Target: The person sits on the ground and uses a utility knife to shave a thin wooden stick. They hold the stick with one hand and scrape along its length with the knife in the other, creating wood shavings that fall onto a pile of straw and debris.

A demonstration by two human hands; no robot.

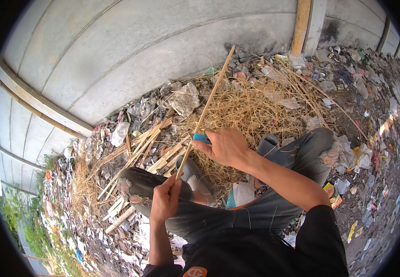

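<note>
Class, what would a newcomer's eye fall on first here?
First, the long pale strip slanting up the middle, its lower end in the left hand, while the right hand holds a blue object at it. Next, the tangle of dry straw beyond, before the grey wall.

A: Colours on the work pieces?
B: Strip [214, 94] plain pale tan. Tool [201, 137] teal-blue.
A: Clothing?
B: Sleeve [320, 231] solid black. Trousers [200, 222] faded grey-black. Shirt patch [195, 272] orange, white mark.
A: Ground?
B: Straw [255, 108] golden. Split sticks [169, 157] pale yellow-tan. Rock [184, 99] mottled grey-white.
A: Wall [130, 60]?
B: Light grey, thin dark curved lines, black smudges [331, 30]. Round post [300, 27] yellow-brown. Plants [36, 231] green.
</note>
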